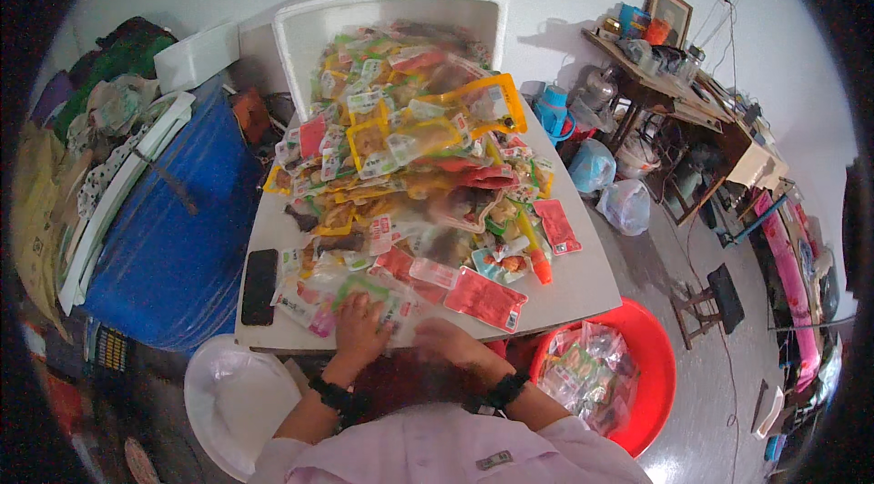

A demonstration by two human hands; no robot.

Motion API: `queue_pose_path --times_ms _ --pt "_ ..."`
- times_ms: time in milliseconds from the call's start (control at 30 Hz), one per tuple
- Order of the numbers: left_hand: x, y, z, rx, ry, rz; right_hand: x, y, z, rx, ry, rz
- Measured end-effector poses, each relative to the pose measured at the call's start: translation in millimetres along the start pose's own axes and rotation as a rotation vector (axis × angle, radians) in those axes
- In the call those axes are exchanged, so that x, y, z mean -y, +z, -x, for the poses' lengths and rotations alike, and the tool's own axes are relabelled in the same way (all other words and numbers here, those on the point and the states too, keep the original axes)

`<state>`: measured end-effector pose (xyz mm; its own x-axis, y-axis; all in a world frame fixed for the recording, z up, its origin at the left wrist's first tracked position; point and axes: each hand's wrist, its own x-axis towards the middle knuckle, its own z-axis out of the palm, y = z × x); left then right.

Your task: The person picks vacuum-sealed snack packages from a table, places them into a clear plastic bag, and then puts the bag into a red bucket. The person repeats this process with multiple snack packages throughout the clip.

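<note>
A large heap of small plastic food packets [369, 146] covers the middle of the white table [587, 265] and reaches back into a tipped white foam box [502, 33]. My left hand [360, 328] rests at the front edge on a clear packet with green print; its grip is unclear. Blurred, my right hand [447, 342] is just right of it at the table edge, and whether it holds anything cannot be made out. Red packets [486, 298] lie beyond my right hand. A yellow and orange tube-shaped thing [539, 265] lies at the heap's right side.
A black phone [260, 287] lies at the table's left edge. Below left stands a white basin [235, 409]; below right, a red basin [655, 375] holds packets. A large blue barrel [171, 231] is on the left. Bags [625, 207] and a stool [724, 296] are at right.
</note>
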<state>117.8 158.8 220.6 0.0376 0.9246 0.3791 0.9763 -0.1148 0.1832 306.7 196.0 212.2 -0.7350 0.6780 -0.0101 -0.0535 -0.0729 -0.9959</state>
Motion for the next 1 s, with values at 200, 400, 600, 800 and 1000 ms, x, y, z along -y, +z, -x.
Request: queue_pose_path --times_ms 200,400,600,800,1000 --pt "1.9 6.5 1.1 -0.008 -0.015 -0.001 20.8 -7.3 4.1 0.052 0.280 -0.211" --pt "2.6 3.7 2.0 -0.044 0.013 0.004 67.2 -23.1 21.2 -0.004 0.288 -0.264" --pt "1.4 1.5 1.0 -0.056 0.024 -0.010 69.8 -66.1 23.0 -0.289 0.098 -0.243" --pt "4.5 6.5 2.8 -0.102 0.054 0.010 82.0 -88.8 22.9 -0.429 -0.027 -0.275" --pt "7.5 11.7 5.0 -0.101 0.075 -0.028 53.9 -76.7 24.6 -0.406 0.093 -0.343"
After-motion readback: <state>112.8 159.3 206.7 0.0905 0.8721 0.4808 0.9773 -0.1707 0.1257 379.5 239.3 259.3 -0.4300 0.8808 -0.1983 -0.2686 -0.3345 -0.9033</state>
